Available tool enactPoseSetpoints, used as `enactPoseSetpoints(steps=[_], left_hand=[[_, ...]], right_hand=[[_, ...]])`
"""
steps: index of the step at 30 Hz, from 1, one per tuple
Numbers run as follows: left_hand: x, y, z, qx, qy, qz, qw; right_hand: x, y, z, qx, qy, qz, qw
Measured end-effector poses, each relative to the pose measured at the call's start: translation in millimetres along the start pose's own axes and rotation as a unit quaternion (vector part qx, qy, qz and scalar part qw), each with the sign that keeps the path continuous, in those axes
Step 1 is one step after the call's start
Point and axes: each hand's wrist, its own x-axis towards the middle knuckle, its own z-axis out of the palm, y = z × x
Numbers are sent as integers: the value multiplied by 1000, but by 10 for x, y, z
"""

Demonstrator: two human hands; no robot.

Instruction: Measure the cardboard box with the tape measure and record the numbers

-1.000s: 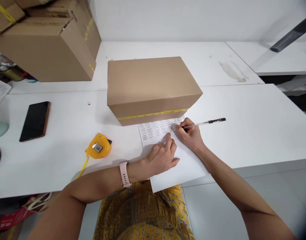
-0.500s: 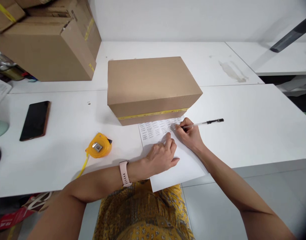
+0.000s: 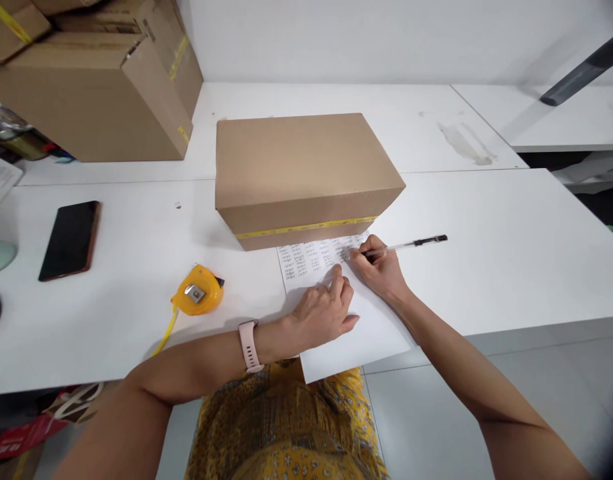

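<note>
Near the middle of the frame, the person's right hand [image 3: 381, 270] was pinched around a slim pen [image 3: 411, 245], whose long axis ran out to the right and slightly upward, the dark far end well clear of the knuckles. The writing end pointed left, into the rows of small handwriting [image 3: 306, 260] on a white sheet of paper [image 3: 336, 363]; from where I stood I couldn't tell whether the tip was touching. The left hand [image 3: 326, 313] lay on the sheet just left of and below the right one, holding nothing that I could see, its fingers loosely bent and the forefinger reaching up to the lowest written rows. So the right hand was the nearer to the right end of those rows, with blank paper below. The sheet lay lengthwise, a little askew, from the box's near edge down past the front of the worktop [image 3: 491, 267], its lower corner overhanging. Just above the hands sat the cardboard box [image 3: 306, 160], its long side facing them. Farther out, an orange tape measure [image 3: 199, 291] lay left of centre, and a dark phone [image 3: 71, 240] at the left.
</note>
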Motion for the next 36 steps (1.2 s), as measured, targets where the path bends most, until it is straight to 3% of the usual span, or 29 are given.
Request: enactPoseSetpoints(steps=[24,36], left_hand=[[-12,0,22,0,17,-4,1000],[7,5,4,7,-1,1,1000]], right_hand=[[-6,-42,-9,-9,11,20,1000],[6,-40,-17,6,9,19,1000]])
